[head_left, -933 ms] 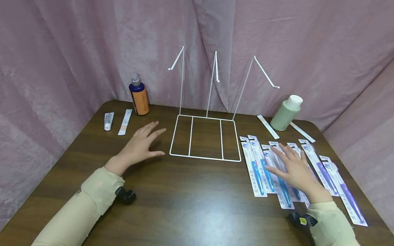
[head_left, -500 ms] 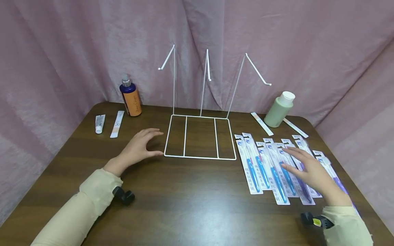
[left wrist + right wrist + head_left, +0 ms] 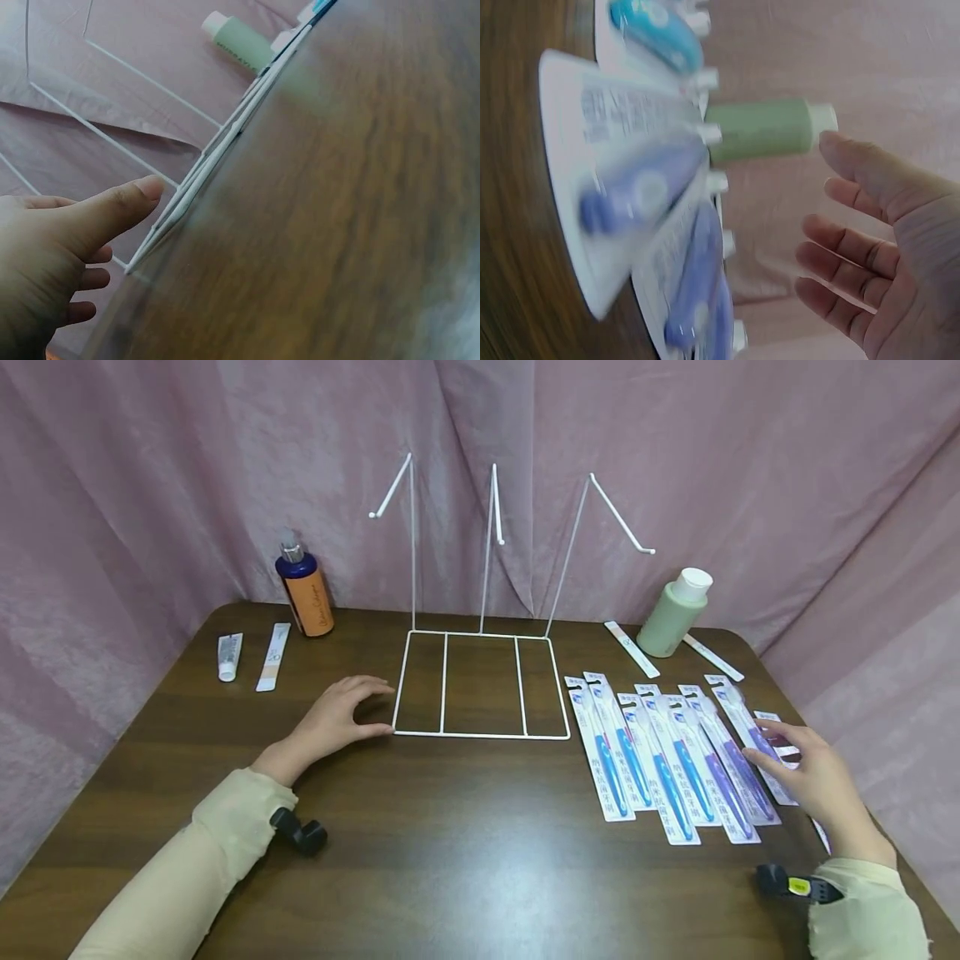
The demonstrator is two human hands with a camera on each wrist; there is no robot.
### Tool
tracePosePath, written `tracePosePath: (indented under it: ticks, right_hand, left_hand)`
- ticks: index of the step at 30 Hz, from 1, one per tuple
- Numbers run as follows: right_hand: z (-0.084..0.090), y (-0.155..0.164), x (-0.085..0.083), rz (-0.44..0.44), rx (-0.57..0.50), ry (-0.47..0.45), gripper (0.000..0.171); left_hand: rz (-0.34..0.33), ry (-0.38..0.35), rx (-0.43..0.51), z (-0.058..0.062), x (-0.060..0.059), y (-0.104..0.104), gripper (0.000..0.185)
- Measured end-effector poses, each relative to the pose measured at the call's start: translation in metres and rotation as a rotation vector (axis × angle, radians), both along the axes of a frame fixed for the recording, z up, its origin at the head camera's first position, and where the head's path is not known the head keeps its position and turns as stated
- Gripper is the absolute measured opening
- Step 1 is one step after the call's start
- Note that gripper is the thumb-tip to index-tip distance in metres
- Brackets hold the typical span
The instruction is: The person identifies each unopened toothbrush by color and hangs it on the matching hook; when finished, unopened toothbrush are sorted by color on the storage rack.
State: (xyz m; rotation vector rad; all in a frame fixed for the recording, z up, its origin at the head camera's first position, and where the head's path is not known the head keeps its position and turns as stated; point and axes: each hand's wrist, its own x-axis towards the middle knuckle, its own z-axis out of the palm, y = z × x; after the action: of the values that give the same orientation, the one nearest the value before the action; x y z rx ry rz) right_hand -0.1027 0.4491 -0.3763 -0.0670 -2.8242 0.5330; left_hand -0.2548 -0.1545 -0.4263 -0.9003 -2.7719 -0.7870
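My left hand is at the front left corner of a white wire rack with three upright hooks, fingers relaxed and thumb tip right by the frame. In the left wrist view the thumb overlaps the rack's wires. My right hand hovers over the rightmost packaged toothbrushes, loosely curved and holding nothing; it partly hides the last pack. Several blister-packed toothbrushes lie in an overlapping row, blue ones on the left and purple ones on the right. The right wrist view shows the fingers apart, above a purple toothbrush.
A green bottle with a white cap stands at the back right between two narrow white sachets. At the back left are a blue-and-orange pump bottle, another narrow sachet and a small tube. A pink curtain hangs behind the table.
My right hand has moved right, from over the middle of the toothbrush row to its right end. My left hand has come closer to the rack's front left corner. The head view has shifted slightly.
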Motion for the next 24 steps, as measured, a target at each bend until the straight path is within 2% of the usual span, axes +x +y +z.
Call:
tracePosePath:
  ticks: [6, 9, 16, 20, 24]
  right_hand:
    - [-0.001, 0.017, -0.014, -0.01, -0.011, 0.035, 0.043]
    - [-0.002, 0.023, -0.019, -0.03, -0.004, -0.005, 0.042]
    - [-0.006, 0.038, -0.02, -0.12, 0.083, -0.2, 0.05]
    - [-0.009, 0.053, -0.014, -0.112, 0.116, -0.321, 0.064]
    - [-0.014, 0.066, -0.011, -0.151, 0.126, -0.435, 0.079]
  left_hand:
    - [0.048, -0.001, -0.037, -0.001, 0.01, -0.011, 0.06]
    - [0.067, -0.002, -0.036, -0.004, 0.014, -0.017, 0.058]
    - [0.092, 0.011, -0.026, -0.012, 0.021, -0.021, 0.047]
    - [0.077, 0.003, -0.043, -0.014, 0.018, -0.014, 0.048]
    - [0.069, -0.009, -0.054, -0.014, 0.015, -0.006, 0.05]
